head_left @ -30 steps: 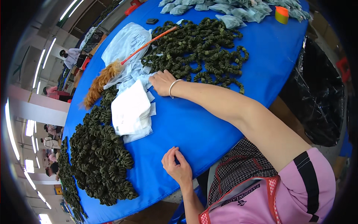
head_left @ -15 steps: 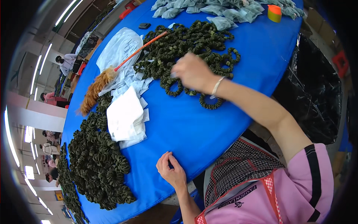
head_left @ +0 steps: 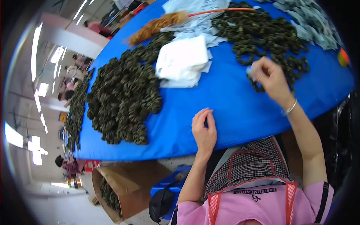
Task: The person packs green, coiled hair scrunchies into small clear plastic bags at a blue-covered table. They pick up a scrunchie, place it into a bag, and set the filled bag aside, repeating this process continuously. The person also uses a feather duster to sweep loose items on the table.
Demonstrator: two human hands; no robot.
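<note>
My left hand [head_left: 204,129] lies flat on the blue table [head_left: 232,108] near its front edge and holds nothing. Farther right, my right hand [head_left: 268,77], with a bracelet on the wrist, is blurred; its fingers are pinched on a small pale piece [head_left: 250,72]. It hovers at the near edge of a pile of dark green ruffled rings [head_left: 262,35]. A stack of white sheets [head_left: 183,60] lies to the left of that hand. A second, bigger heap of the green rings [head_left: 123,97] covers the table's left side.
A feather duster with an orange handle [head_left: 157,25] lies at the back. Pale grey packets [head_left: 311,18] and a small colourful object [head_left: 343,57] sit far right. A cardboard box [head_left: 116,191] with more rings stands under the table. Other people work far left.
My right hand went from the white stack to the green pile and has now drawn back toward me, pinching something pale. My left hand stayed at the table edge. The view has shifted.
</note>
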